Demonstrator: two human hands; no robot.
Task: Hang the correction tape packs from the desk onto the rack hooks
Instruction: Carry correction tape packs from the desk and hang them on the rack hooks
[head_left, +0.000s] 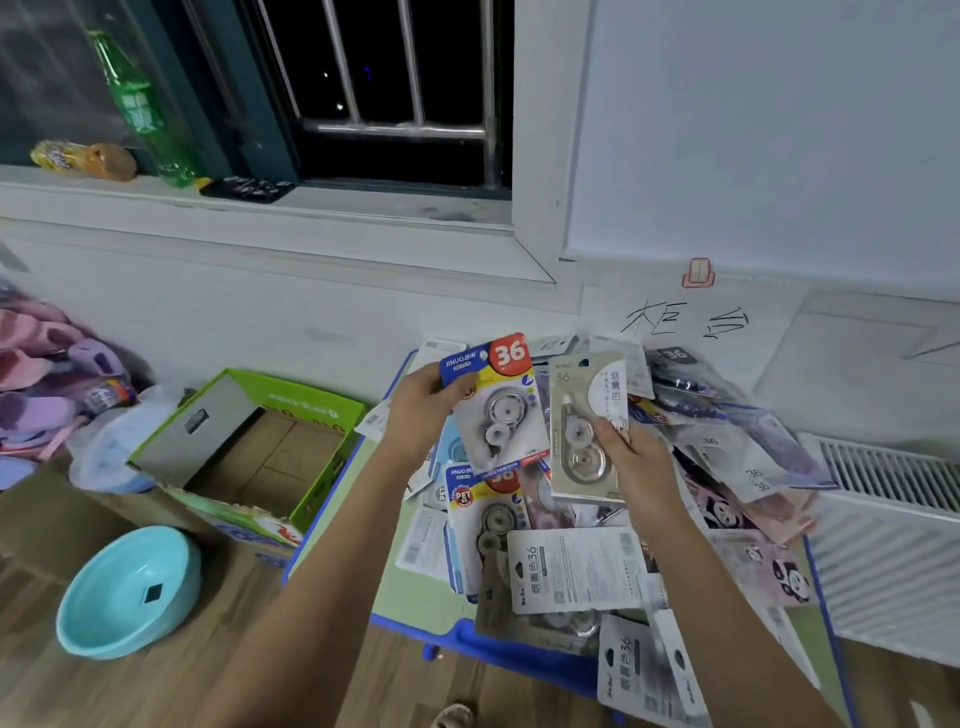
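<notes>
My left hand grips a blue-topped correction tape pack with a red "36" badge, held up above the desk. Beside it, my right hand pinches a beige pack by its lower right edge. Both packs face me. Below them a heap of several more correction tape packs covers the small desk, which has a green top and blue rim. No rack or hooks are in view.
An open green cardboard box stands left of the desk. A turquoise bowl lies on the wooden floor. A white radiator sits at right. A green bottle stands on the window sill. Pink and purple slippers pile at far left.
</notes>
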